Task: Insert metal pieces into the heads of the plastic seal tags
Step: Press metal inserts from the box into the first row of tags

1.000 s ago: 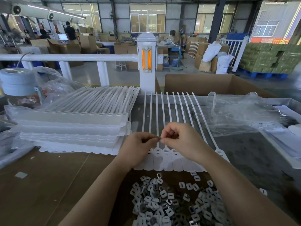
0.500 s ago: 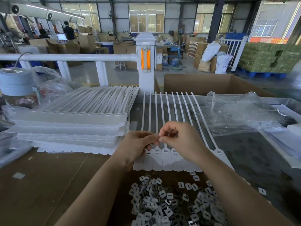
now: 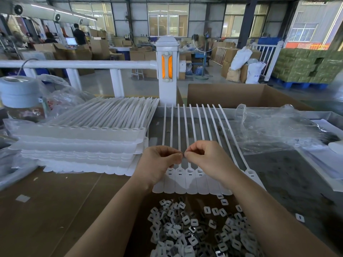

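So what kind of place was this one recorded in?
Most likely a factory or packing floor: a stack of white plastic seal tag sheets on the bench, a loose pile of small metal pieces, and open brown cardboard boxes behind.

- Tags (image 3: 193, 180): white plastic, smooth, faintly translucent at the flat heads.
- Stack (image 3: 78, 145) at the table's left edge: the same milky plastic.
- Pieces (image 3: 194, 230) at the near edge: some matt white, others shiny metal.
- Table (image 3: 46, 210): brown, matt, board-like.
- Bag (image 3: 274, 130): clear, crinkled, glossy film.
- Box (image 3: 241, 95): matt brown cardboard.
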